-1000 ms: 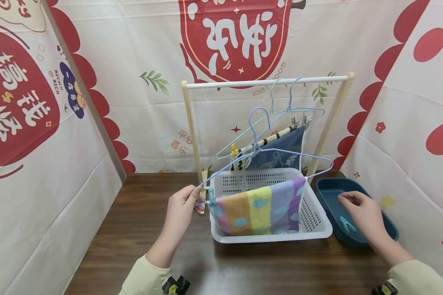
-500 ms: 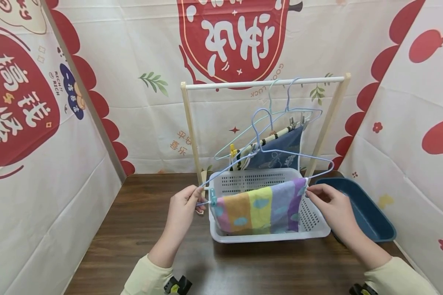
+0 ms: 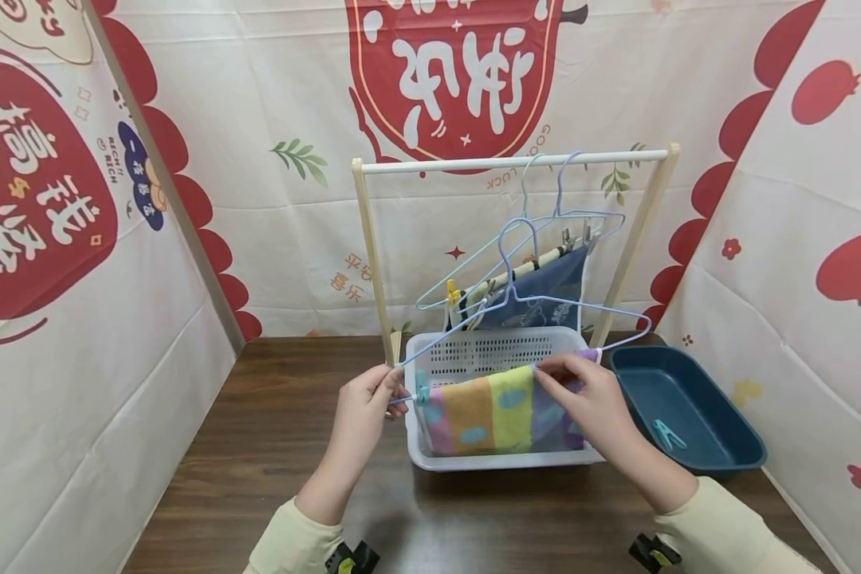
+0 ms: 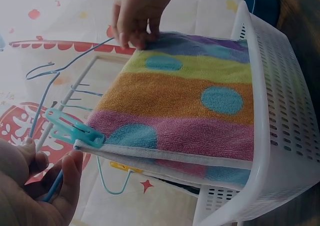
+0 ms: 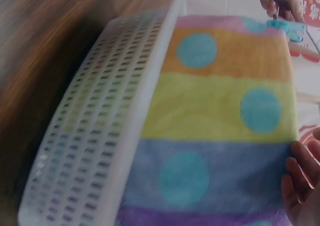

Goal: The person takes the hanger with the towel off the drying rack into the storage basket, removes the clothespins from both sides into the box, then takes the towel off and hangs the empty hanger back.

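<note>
My left hand grips the left corner of a blue wire hanger. Over the hanger's lower bar is draped a towel with pink, orange, yellow, blue and purple stripes and light-blue dots. A teal clothespin clamps the towel's left end to the bar, right beside my left fingers. My right hand pinches the towel's top edge at the blue stripe and covers part of the purple one. In the right wrist view, its curled fingers meet that edge. The towel's lower part hangs within a white basket.
Behind the basket stands a rack with two hangers hooked on its rail, bearing a dark blue cloth and a striped one; a yellow clothespin shows there. To the right sits a dark teal tub with a teal clothespin inside.
My right hand has come from over the tub to the towel's right end, then left along its top edge. The left hand keeps its grip; the hanger has shifted slightly right.
</note>
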Tool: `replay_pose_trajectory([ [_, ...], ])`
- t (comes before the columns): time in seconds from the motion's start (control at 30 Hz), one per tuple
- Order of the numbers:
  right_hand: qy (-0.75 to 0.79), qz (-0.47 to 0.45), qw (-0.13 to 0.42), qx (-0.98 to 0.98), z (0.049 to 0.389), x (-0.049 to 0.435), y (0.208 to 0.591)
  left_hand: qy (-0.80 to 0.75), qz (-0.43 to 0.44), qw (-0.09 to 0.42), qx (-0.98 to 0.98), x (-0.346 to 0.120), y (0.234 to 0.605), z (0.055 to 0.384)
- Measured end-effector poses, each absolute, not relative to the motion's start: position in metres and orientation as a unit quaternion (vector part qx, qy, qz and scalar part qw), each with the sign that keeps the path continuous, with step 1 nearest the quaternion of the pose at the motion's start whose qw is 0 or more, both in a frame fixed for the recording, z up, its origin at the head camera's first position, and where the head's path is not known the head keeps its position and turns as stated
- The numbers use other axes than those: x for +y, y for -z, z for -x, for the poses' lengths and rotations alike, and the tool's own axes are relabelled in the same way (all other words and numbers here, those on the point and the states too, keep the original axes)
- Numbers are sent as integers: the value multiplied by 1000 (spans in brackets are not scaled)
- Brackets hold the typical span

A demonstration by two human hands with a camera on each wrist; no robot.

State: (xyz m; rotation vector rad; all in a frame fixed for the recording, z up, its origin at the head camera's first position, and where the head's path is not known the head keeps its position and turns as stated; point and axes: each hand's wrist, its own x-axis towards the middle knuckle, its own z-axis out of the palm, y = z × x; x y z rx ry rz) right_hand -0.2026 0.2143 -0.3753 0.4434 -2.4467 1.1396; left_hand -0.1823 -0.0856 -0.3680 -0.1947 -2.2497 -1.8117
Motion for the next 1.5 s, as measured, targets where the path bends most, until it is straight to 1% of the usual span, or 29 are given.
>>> replay_pose_trajectory([
  [0.23, -404, -215, 228, -859, 207, 189, 371, 623, 78, 130, -768, -86, 375, 185],
  [0.3, -389, -231, 237, -860, 206, 183, 371, 626, 78, 128, -766, -86, 381, 189],
  [0.53, -353, -310, 297, -831, 207, 166, 371, 621, 88, 140, -766, -83, 380, 189],
  [0.63, -354, -331, 300, -822, 207, 161, 371, 628, 89, 134, -762, -80, 378, 189],
  [0.83, -356, -339, 268, -828, 203, 150, 367, 631, 92, 126, -760, -75, 377, 189],
  [1.07, -343, -354, 232, -839, 199, 138, 363, 600, 102, 144, -780, -71, 377, 186],
  [1.5, -264, -357, 126, -887, 195, 136, 349, 562, 125, 165, -801, -60, 376, 182],
])
